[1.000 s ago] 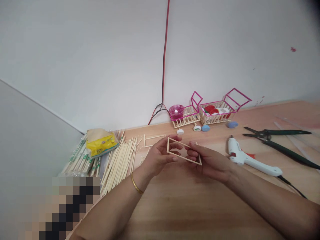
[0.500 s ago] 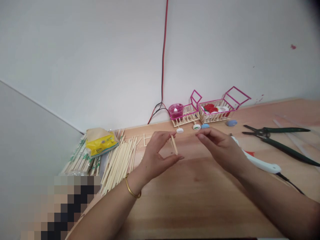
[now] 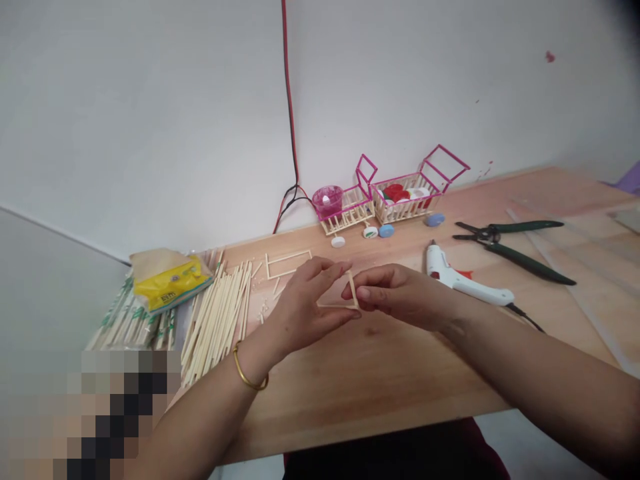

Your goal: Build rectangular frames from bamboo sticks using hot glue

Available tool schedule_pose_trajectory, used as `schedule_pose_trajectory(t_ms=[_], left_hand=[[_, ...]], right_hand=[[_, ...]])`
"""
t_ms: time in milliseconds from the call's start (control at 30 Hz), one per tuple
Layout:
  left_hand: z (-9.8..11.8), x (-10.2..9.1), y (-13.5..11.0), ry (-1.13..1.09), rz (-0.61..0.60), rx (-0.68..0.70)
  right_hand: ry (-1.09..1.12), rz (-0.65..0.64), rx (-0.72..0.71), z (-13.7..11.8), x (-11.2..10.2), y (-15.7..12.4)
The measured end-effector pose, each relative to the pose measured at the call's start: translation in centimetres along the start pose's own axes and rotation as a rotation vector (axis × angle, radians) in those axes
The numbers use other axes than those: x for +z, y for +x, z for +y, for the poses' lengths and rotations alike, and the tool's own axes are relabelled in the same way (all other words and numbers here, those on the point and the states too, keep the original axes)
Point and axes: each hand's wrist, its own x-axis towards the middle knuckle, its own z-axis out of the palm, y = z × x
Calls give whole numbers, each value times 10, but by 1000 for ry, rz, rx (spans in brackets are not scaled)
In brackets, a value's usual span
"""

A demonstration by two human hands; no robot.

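Both hands meet over the middle of the wooden table (image 3: 380, 380). My left hand (image 3: 305, 307), with a gold bangle on its wrist, pinches a small frame of thin wooden sticks (image 3: 345, 300) between thumb and fingertips. My right hand (image 3: 395, 293) closes its fingertips on the frame's right end. The frame is held just above the tabletop and most of it is hidden by my fingers.
A pile of loose wooden sticks (image 3: 220, 317) and a yellow packet (image 3: 167, 277) lie at the left. Another stick frame (image 3: 287, 263) lies behind my hands. A white glue gun (image 3: 463, 280) and black pliers (image 3: 510, 243) lie at the right. Pink stick carts (image 3: 390, 197) stand by the wall.
The frame was held flat between both hands, then my right hand let go and lifted away. Now it is back on the frame's right end. The view has shifted right and down.
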Motion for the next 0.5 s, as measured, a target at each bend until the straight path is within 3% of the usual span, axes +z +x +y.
schedule_pose_trajectory(t_ms=[200,500], left_hand=[[1,0,1,-51,-28,-7],[2,2,0,-39,-36,-37]], right_hand=[[47,-44,6,0,3,1],[-55,-33,-12,-4,3,1]])
